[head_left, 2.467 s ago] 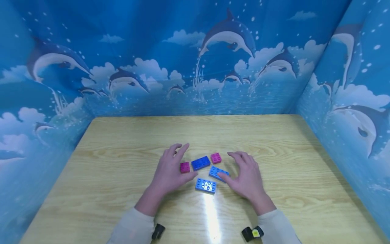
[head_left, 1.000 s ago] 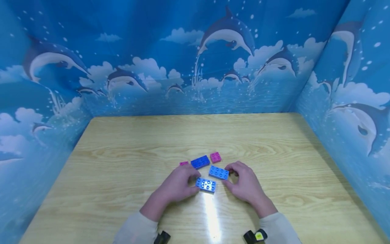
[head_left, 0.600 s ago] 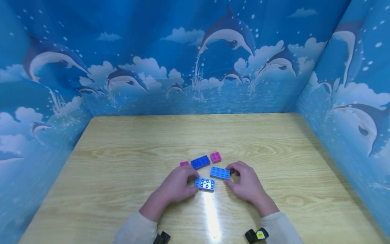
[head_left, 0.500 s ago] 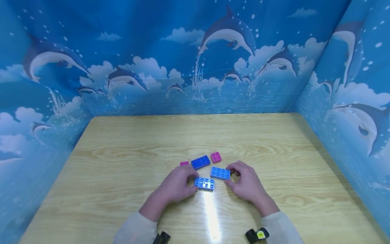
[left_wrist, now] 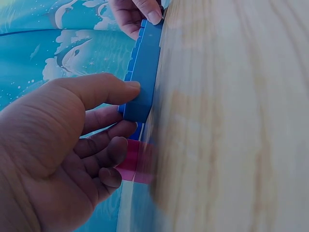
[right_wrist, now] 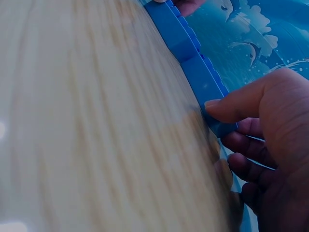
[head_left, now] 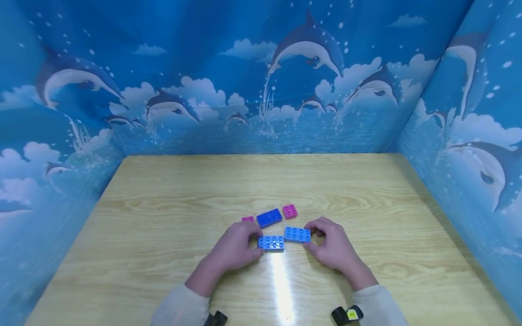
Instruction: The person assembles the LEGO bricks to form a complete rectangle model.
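Observation:
My left hand pinches the left end of a light blue eight-stud building brick between thumb and fingers. My right hand pinches the right end of a second light blue building brick. Both bricks lie studs up, their inner ends close together, with the right one slightly farther back. In the left wrist view, the thumb presses the near side face of the left brick. The right wrist view shows the right brick under the thumb, with the other brick beyond it.
Behind the hands lie a darker blue brick and a small pink four-stud brick. Another pink brick is partly hidden by the left hand. The wooden table is bordered by a dolphin-print curtain.
Both hands came down from hovering and took hold of the light blue bricks. The left brick slid left and back and was straightened; the right one slid right and forward, lining up more closely with it.

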`<state>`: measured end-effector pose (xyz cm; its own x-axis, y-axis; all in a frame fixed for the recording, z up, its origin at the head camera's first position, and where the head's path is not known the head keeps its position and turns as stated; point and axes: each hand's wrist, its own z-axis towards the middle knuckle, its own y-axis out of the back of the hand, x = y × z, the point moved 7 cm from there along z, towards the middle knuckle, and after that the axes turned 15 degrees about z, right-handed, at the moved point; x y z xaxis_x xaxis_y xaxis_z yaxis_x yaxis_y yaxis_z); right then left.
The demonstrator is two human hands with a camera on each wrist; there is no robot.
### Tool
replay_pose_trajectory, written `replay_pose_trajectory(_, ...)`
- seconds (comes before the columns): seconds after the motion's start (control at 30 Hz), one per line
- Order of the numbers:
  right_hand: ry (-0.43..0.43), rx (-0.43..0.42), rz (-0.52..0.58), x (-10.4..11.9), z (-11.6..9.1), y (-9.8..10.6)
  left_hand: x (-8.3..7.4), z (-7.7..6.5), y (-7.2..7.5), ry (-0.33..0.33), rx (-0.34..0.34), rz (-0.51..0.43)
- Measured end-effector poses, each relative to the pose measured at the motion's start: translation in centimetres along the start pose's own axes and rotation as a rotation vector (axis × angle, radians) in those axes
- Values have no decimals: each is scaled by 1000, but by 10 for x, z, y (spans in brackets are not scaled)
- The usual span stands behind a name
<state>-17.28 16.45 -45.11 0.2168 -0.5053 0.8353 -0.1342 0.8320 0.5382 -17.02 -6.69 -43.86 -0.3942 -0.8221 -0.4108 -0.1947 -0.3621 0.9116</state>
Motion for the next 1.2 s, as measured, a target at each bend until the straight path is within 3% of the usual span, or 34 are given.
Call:
replay_pose_trajectory(0.43,32,24,23,0,-2,1,2,0,2,36,-30,29)
replay_pose_trajectory(1.2,92,60,59,3,-1,-2,2,0,3,22,-50,48)
